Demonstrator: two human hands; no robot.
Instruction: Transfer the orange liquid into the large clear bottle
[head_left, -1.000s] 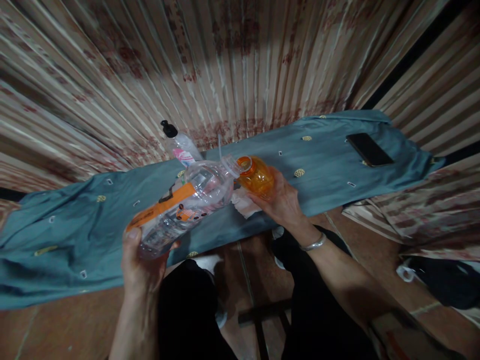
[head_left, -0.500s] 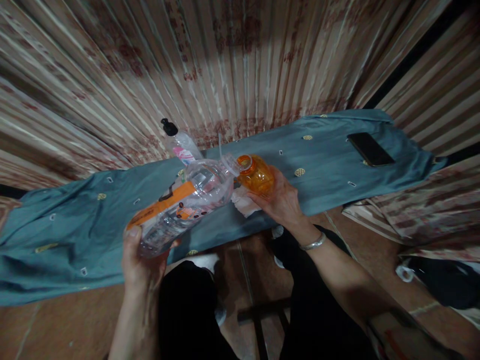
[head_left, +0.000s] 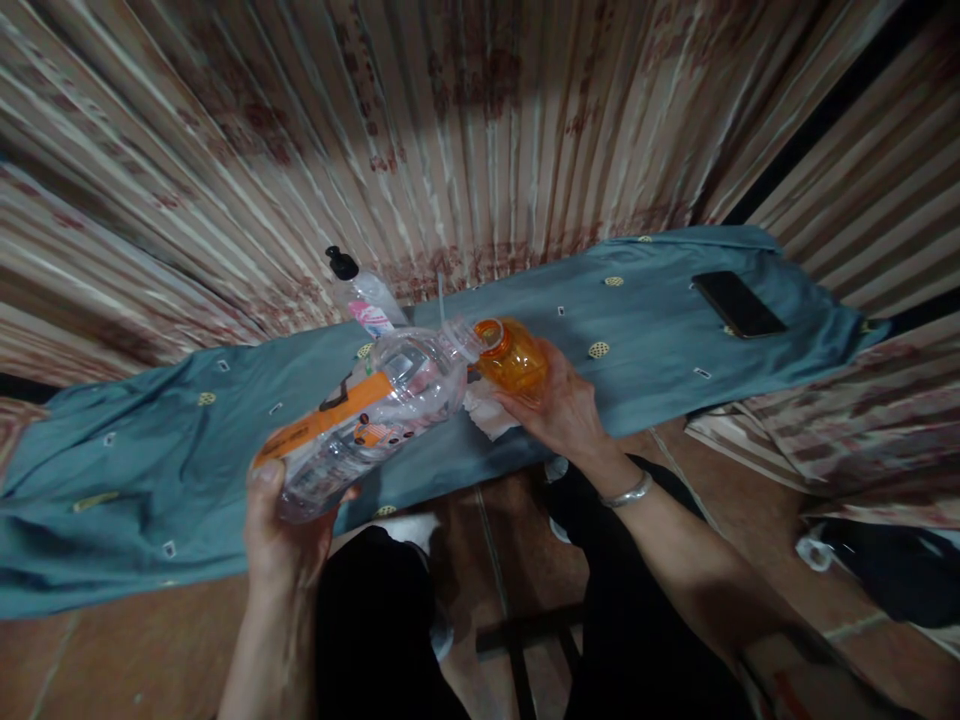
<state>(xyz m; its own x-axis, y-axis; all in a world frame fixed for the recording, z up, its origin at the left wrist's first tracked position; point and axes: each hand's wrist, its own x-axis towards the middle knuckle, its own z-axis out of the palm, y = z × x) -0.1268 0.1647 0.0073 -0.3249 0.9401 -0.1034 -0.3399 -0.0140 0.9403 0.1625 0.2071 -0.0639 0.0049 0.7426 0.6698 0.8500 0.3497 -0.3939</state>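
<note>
My left hand (head_left: 281, 520) is wrapped round the base of a large clear plastic bottle (head_left: 420, 370) with an orange label band. The bottle lies tilted, its uncapped neck pointing right and a little up. In my right hand (head_left: 559, 405) is a small orange see-through bottle (head_left: 517, 358), also uncapped, its mouth facing left. The two mouths meet or nearly touch; I cannot tell which. A crumpled pale tissue (head_left: 491, 415) lies on the cloth under them. Behind the large bottle stands a clear bottle with a black pump top (head_left: 367, 295).
A blue-green patterned cloth (head_left: 172, 440) covers the narrow table. A black phone (head_left: 739, 304) lies at its right end. Pleated curtains (head_left: 480, 150) hang close behind it. A thin clear straw-like piece (head_left: 441, 295) sticks up behind the bottle necks. Dark cloth (head_left: 892, 570) lies at lower right.
Both hands keep their hold on the two bottles. The orange bottle has tipped slightly more to the left. The whole view has shifted a few pixels.
</note>
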